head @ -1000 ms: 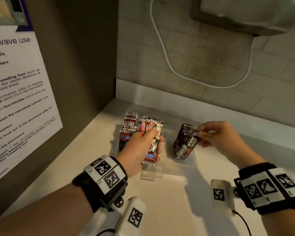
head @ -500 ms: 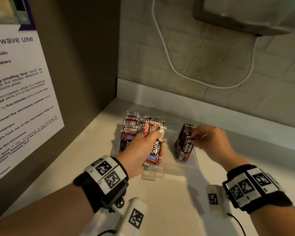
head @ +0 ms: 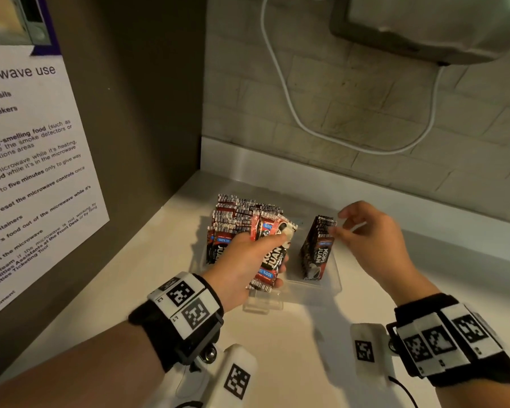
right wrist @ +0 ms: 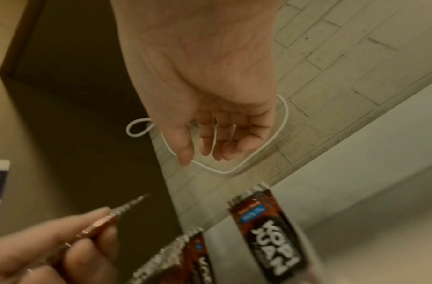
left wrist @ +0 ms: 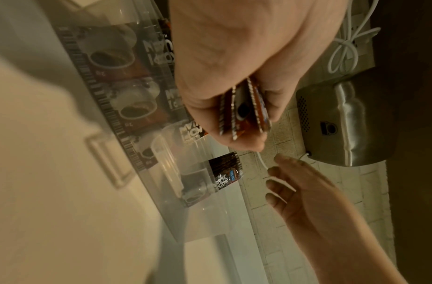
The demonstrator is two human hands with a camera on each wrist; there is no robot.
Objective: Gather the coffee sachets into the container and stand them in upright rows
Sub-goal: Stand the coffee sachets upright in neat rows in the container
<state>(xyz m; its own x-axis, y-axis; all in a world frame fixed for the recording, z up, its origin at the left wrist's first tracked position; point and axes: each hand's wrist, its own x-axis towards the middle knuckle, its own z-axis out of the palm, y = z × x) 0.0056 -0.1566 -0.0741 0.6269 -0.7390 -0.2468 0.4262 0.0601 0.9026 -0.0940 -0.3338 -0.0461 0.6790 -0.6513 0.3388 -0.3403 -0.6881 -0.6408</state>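
Note:
A clear plastic container (head: 331,285) sits on the white counter. At its left side stand several red-and-black coffee sachets (head: 233,213) in upright rows. A smaller upright stack of sachets (head: 317,251) stands at its right side. My left hand (head: 248,260) grips a small bundle of sachets (head: 273,251) over the container's middle, also seen in the left wrist view as held sachets (left wrist: 244,113). My right hand (head: 362,231) hovers just right of the small stack, fingers relaxed and holding nothing, as the right wrist view shows of the hand (right wrist: 210,134).
A dark cabinet side with a posted microwave notice (head: 27,172) bounds the left. A brick wall with a white cable (head: 292,113) runs behind. A metal appliance (head: 424,25) hangs overhead at the upper right. The container has a front handle tab (head: 262,303).
My right hand has let go of the top of the small right stack and drawn back slightly to the right, its fingers now spread. The left hand still grips its bundle.

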